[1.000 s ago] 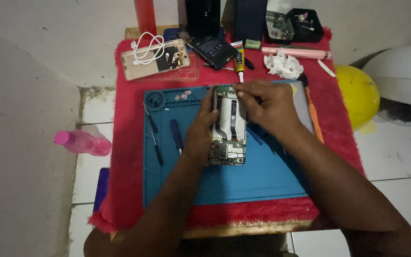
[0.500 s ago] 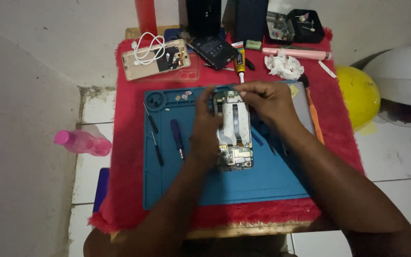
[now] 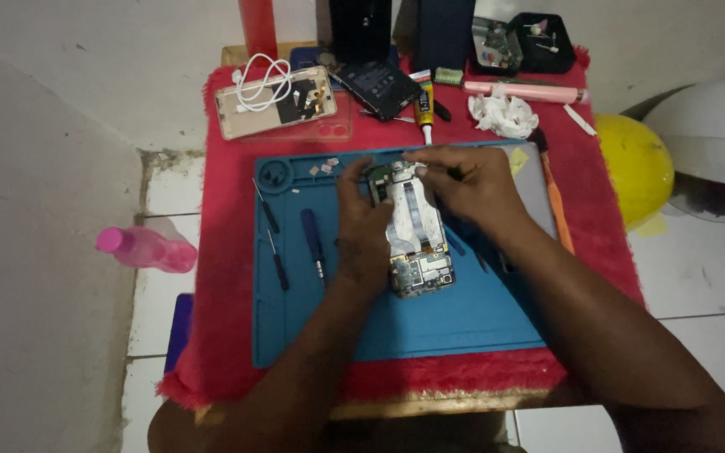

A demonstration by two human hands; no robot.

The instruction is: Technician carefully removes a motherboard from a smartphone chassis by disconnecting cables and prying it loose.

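Head view: our left hand (image 3: 364,228) grips left edge of opened smartphone with exposed circuit boards and white ribbon cable (image 3: 417,231), lying on blue silicone repair mat (image 3: 463,323). Our right hand (image 3: 472,183) pinches its top end, fingers closed. Dark-handled screwdrivers (image 3: 312,243) beside us, left on mat.

Opened phone's (image 3: 417,231) left edge under left hand (image 3: 362,235) (fingertip contact hidden)

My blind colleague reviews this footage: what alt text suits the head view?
Two bare hands, left hand and right hand, grip an opened smartphone with exposed circuit boards over a blue rubber repair mat. Dark-handled screwdrivers lie left of it.
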